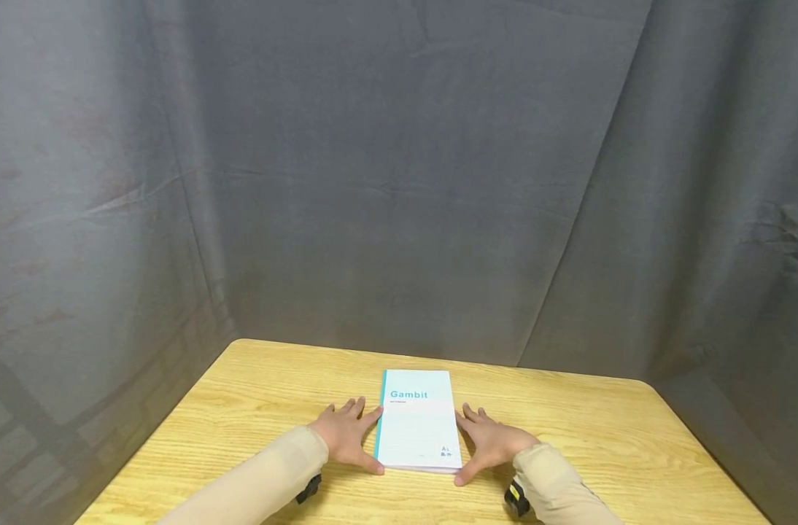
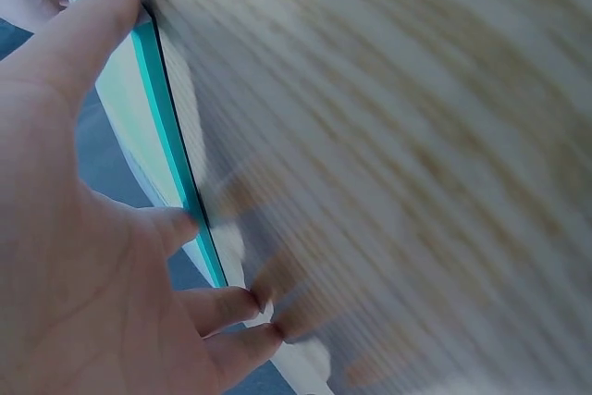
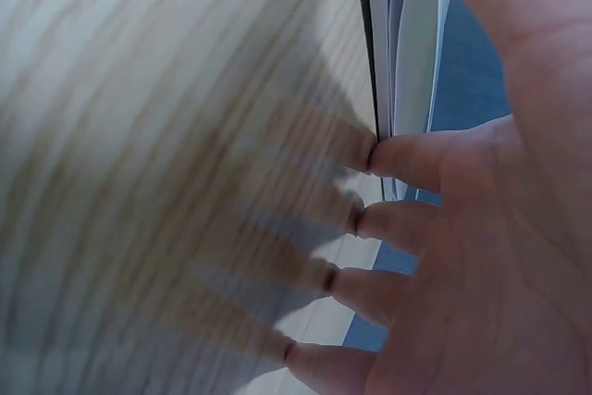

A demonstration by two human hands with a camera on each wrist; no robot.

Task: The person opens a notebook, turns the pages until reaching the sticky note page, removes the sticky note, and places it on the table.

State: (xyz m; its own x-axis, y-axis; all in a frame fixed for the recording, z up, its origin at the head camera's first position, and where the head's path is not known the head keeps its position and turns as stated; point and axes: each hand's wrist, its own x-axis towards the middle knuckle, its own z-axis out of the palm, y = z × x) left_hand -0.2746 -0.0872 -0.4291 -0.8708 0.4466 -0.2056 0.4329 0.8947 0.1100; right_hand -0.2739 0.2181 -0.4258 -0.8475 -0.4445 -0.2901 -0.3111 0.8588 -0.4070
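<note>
A closed notebook point(image 1: 417, 426) lies flat on the table, its pale cover printed "Gambit" and its spine teal. Beside its left edge is my left hand point(image 1: 348, 436), fingers spread, with the thumb by the near left corner. In the left wrist view, the thumb and index finger of that hand point(image 2: 102, 219) touch the teal spine point(image 2: 171, 122). My right hand point(image 1: 495, 442) spreads along the opposite edge, thumb at the near right corner. In the right wrist view, its index fingertip touches the page edges point(image 3: 404, 43) and the other fingertips rest on the tabletop.
The wooden table point(image 1: 294, 372) has rounded far corners. Grey curtains point(image 1: 386, 182) hang behind it and along both sides. Dark wrist devices point(image 1: 517, 499) are strapped under both light sleeves point(image 1: 254, 477).
</note>
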